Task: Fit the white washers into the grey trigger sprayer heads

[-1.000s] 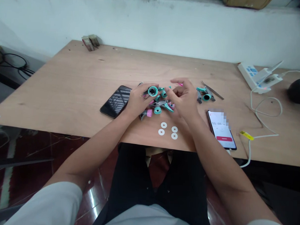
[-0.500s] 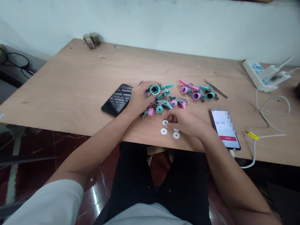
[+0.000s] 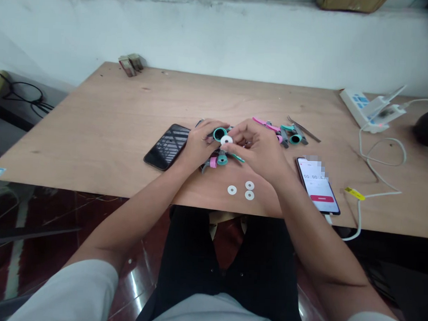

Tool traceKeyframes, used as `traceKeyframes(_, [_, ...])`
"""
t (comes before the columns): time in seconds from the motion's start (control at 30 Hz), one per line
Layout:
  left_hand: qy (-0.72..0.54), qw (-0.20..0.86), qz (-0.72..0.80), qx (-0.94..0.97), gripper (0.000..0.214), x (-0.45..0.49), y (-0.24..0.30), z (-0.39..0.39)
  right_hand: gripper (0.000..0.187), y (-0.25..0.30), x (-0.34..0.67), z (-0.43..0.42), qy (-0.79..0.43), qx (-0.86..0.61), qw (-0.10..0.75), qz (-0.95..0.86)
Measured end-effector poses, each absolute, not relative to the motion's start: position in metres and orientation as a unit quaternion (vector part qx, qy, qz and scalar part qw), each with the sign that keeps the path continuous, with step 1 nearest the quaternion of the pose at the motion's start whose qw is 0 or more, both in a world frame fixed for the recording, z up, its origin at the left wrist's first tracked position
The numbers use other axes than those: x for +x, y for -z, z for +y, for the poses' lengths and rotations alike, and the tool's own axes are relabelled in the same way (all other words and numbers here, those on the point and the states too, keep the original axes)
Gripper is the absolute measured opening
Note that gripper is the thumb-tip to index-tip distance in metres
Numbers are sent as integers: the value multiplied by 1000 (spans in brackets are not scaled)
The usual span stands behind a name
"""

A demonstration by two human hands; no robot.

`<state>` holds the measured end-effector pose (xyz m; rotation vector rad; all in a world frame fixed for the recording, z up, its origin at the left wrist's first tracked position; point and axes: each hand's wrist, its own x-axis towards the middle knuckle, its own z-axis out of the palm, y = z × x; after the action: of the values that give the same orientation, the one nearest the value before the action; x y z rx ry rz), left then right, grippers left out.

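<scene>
We hold a sprayer (image 3: 220, 134) in our left hand (image 3: 200, 143), its teal collar facing us, mouth open. Our right hand (image 3: 260, 148) pinches 1 washer (image 3: 227, 137) narrowly between thumb and finger, just beside that collar; whether they touch, we cannot tell. 3 spare washers (image 3: 247, 185) lie flat on the table (image 3: 95, 127), nearer us. We judge the step in hand to be offering washer to collar; the next move calls for steady holding and centring the washer over the mouth.
</scene>
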<state>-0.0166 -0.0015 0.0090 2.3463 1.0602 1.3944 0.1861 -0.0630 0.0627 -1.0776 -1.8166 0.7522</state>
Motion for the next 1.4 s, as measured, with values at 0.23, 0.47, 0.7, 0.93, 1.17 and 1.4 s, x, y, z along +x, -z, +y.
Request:
traceKeyframes(0.23, [-479,96,359,795,32,-19,-4,1,17,-41,176,-36,-191,-432,453,-756])
traceKeyframes(0.47, [-482,95,356,795,30,-19,-2,1,31,-30,169,-38,-104,-422,437,-787])
traceKeyframes(0.7, [-502,101,337,790,35,-19,-1,4,25,-17,169,-36,-10,-359,524,-772])
traceKeyframes(0.93, [-510,106,325,790,31,-20,0,4,17,-12,168,-37,64,-335,522,-782])
traceKeyframes(1.17, [-522,104,310,788,29,-20,0,5,22,-10,168,-38,76,-361,510,-777])
traceKeyframes(1.4, [-511,96,323,791,31,-21,2,6,27,-10,167,-39,68,-366,496,-784])
